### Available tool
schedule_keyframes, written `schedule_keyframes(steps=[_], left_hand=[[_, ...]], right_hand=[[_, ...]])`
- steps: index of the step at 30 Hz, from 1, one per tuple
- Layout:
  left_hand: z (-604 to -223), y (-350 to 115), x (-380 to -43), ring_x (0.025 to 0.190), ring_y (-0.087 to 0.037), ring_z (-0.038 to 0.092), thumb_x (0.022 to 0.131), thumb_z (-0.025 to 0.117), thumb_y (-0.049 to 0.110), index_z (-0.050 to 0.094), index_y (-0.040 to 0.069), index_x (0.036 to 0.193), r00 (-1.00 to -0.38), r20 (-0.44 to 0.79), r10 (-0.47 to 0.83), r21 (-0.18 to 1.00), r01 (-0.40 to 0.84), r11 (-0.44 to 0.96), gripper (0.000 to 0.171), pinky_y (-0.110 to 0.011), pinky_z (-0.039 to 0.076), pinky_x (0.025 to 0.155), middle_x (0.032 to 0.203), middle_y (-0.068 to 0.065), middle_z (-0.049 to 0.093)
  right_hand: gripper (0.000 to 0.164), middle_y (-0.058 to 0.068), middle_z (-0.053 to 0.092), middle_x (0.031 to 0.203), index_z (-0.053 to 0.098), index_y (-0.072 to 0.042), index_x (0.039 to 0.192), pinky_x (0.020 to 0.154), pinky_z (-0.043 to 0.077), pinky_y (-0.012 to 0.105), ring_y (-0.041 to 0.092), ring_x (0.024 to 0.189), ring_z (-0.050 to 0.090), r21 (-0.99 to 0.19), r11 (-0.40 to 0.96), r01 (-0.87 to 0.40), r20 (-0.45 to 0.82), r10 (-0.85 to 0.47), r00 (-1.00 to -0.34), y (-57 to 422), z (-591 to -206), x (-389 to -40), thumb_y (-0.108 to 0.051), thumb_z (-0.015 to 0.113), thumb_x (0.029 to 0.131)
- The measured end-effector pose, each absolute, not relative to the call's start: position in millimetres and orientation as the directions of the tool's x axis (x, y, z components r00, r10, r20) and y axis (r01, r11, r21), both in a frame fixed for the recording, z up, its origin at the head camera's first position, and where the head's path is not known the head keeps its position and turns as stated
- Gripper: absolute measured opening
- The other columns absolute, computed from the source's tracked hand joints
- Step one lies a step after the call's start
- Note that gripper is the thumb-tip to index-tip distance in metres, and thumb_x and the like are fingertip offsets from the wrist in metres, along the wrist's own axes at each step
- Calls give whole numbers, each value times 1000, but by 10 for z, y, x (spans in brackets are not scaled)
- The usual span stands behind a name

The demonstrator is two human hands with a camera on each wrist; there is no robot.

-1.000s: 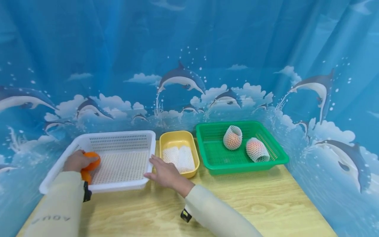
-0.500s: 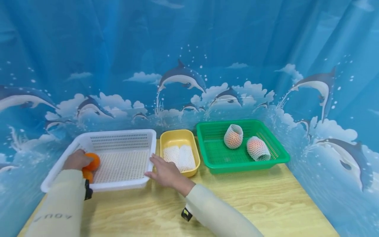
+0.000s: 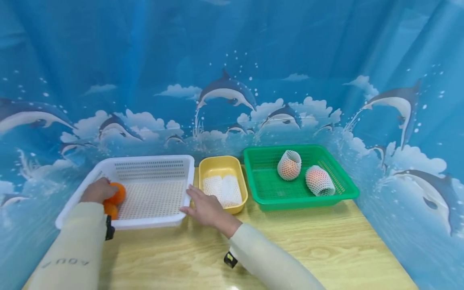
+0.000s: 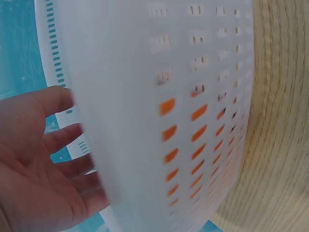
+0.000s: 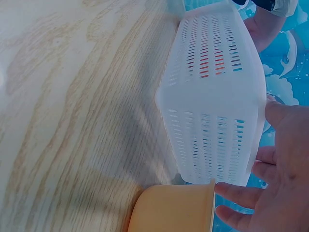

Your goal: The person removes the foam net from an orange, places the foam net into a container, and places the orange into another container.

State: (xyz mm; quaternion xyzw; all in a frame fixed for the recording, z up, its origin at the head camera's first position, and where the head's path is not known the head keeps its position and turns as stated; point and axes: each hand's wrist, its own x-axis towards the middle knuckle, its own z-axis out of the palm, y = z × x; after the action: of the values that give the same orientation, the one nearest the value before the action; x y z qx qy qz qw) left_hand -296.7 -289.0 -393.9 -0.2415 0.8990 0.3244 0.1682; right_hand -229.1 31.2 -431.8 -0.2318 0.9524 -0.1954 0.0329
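Note:
A white slotted basket (image 3: 156, 219) sits on the left of the table. My left hand (image 3: 97, 190) reaches over its left part, fingers beside two oranges, the farther orange (image 3: 117, 193) and the nearer orange (image 3: 110, 210). In the left wrist view the fingers of my left hand (image 4: 48, 159) pass behind the basket wall, which hides their tips; I cannot tell whether they grip an orange. My right hand (image 3: 208, 207) has its fingers spread at the basket's right rim. In the right wrist view, one fingertip (image 5: 227, 188) is right at the yellow tray's rim.
Beside the basket stands the yellow tray (image 3: 243, 197) with white foam nets (image 3: 222, 190) in it. To the right, a green basket (image 3: 286, 204) holds two peach-coloured round fruits in foam nets, one netted fruit (image 3: 289, 168) upright and another netted fruit (image 3: 316, 179) on its side. A dolphin-print curtain (image 3: 232, 48) hangs behind.
The head view has shifted slightly, so everything sits a little higher and further right. My left hand now covers slightly less of the oranges; my right hand keeps its place at the rim.

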Motion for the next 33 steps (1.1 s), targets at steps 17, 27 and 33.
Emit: schedule_keyframes(steps=[17, 27, 33], left_hand=[[-3731, -2753, -2807, 110, -51, 34, 101, 48, 25, 17, -9, 148, -882, -362, -302, 488, -456, 744, 66, -67, 37, 99, 141, -39, 26], [-3738, -2683, -2860, 111, -51, 34, 99, 49, 23, 23, -8, 146, -911, -286, -296, 420, -397, 816, 62, -65, 37, 101, 139, -40, 24], [-3776, -2593, -2852, 115, -52, 35, 98, 52, 21, 36, -9, 139, -963, -126, -238, 325, -266, 907, 53, -65, 35, 102, 135, -39, 29]], right_hand=[[65, 3, 22, 160, 32, -11, 151, 105, 40, 50, 19, 143, 29, -391, 801, -453, 57, -470, -881, 345, -4321, -2272, -49, 44, 100], [61, 8, 27, 158, 37, -10, 149, 103, 43, 49, 25, 139, 37, -368, 803, -470, 114, -462, -879, 352, -4331, -2254, -46, 46, 100], [61, 11, 29, 157, 38, -12, 148, 106, 40, 52, 28, 139, 36, -364, 794, -488, 106, -485, -868, 406, -4334, -2154, -47, 49, 99]])
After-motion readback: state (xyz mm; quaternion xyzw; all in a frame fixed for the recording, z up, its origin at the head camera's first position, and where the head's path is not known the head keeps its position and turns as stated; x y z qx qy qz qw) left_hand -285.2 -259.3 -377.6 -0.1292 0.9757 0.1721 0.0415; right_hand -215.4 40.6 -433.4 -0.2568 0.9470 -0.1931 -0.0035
